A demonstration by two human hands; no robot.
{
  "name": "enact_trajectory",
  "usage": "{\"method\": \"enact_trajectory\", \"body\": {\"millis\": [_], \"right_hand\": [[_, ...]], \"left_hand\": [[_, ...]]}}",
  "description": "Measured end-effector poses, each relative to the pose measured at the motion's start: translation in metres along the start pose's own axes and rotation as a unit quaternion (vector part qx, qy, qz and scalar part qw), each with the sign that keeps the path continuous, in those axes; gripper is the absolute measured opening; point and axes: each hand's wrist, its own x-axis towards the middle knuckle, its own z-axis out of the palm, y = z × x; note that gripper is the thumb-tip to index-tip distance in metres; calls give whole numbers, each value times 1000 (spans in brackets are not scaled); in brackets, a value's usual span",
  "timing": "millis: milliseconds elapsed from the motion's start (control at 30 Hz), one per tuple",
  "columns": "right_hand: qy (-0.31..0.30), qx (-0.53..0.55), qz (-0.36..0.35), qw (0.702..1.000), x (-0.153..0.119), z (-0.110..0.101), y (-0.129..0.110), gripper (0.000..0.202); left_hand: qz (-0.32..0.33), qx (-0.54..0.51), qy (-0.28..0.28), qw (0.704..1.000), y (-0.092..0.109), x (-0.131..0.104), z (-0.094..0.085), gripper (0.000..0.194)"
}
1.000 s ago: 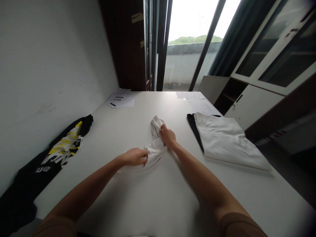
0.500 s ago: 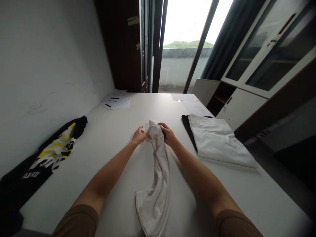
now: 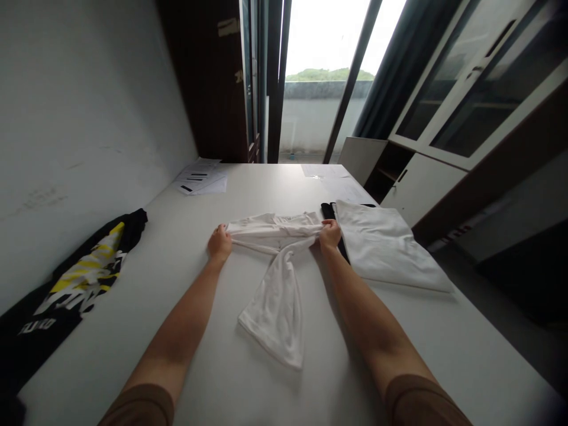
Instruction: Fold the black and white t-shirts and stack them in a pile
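A white garment point(image 3: 279, 296) lies on the white table point(image 3: 239, 384), its far edge stretched sideways between my two hands. My left hand point(image 3: 220, 242) is closed on the garment's left corner. On the other side my right hand point(image 3: 329, 234) grips its right corner, close beside the folded white cloth. From the stretched band, the rest of the garment narrows to a bunched part and then fans out toward me, with creases along it.
Folded white cloth point(image 3: 386, 248) lies over black fabric point(image 3: 327, 210) at the right. A black garment with a yellow and white print point(image 3: 84, 272) rests by the left wall. Papers point(image 3: 202, 177) lie at the far left, more sheets point(image 3: 326, 171) at the far right.
My hands have moved apart, pulling the garment's bunched far end out into a wide band. The near end has drawn away from me and spread. The view has shifted slightly.
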Motion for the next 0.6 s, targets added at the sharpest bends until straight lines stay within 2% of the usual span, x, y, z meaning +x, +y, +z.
{"method": "enact_trajectory", "body": {"millis": [100,267,367,433,500,600], "right_hand": [[-22,-58,-31,998,-5,-4,-6,28],[-21,-143,-199,969,-30,-6,-34,21],[-120,-156,-288,937,-59,5,-56,27],[-194,-201,-298,913,-78,16,-67,35],[-230,-251,-272,900,-87,25,-71,33],[-240,-215,-224,920,-80,30,-64,20]], "left_hand": [[-17,18,31,999,-9,5,-3,41],[23,31,47,998,-5,5,4,49],[85,31,13,996,0,7,10,61],[119,37,-14,992,1,8,12,61],[135,49,-37,989,2,8,13,50],[145,65,-65,985,-1,8,9,26]]}}
